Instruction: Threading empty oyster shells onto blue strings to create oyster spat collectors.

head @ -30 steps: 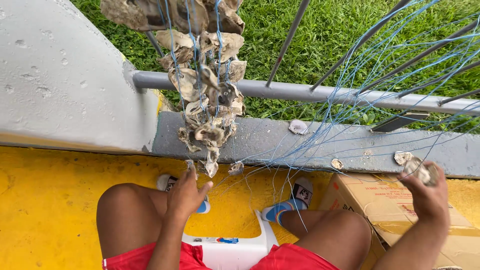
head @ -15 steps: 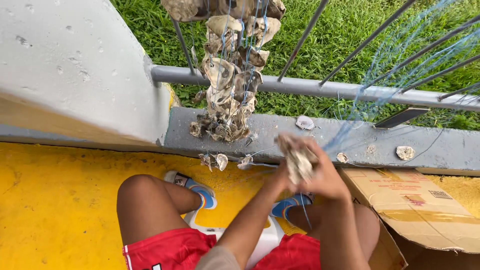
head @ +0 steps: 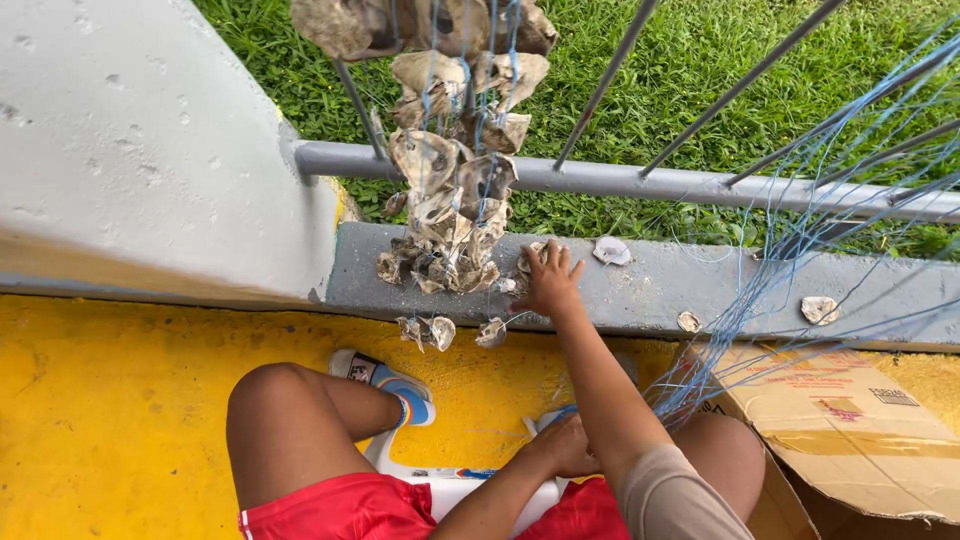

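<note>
Head view shows the right hand (head: 550, 280) stretched forward, fingers spread and released, pressing on the grey ledge (head: 700, 290) just beside the hanging shell cluster (head: 450, 200). The left hand (head: 565, 447) rests low between the knees on the white stool (head: 440, 488); whether it grips something I cannot tell. It seems the reaching-for-a-shell step, and the next move needs a careful pinch. I count three loose shells (head: 611, 250) on the ledge, about three on the yellow floor (head: 120, 420), one cardboard box (head: 850, 420)
</note>
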